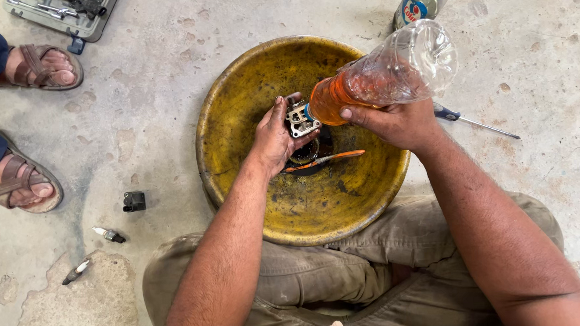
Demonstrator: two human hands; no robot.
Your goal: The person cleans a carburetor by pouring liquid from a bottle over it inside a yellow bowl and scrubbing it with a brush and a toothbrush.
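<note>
Over the yellow basin (236,120), the left hand (274,139) clasps a small metal part (299,119) while the right hand (399,122) grips a tilted plastic bottle (380,74), its mouth touching that part.

At the upper left corner of the frame I see a grey tool case (68,13) lying open on the concrete floor (157,103). Along the left edge, another person's two feet in brown sandals (41,66) point into the frame. At lower left, a small black block-shaped part (134,201) sits on the floor, with two spark plugs (109,235) below it, well apart from each other. At the top right stands a second bottle (416,2). At right, a blue-handled screwdriver (474,120) lies flat.
</note>
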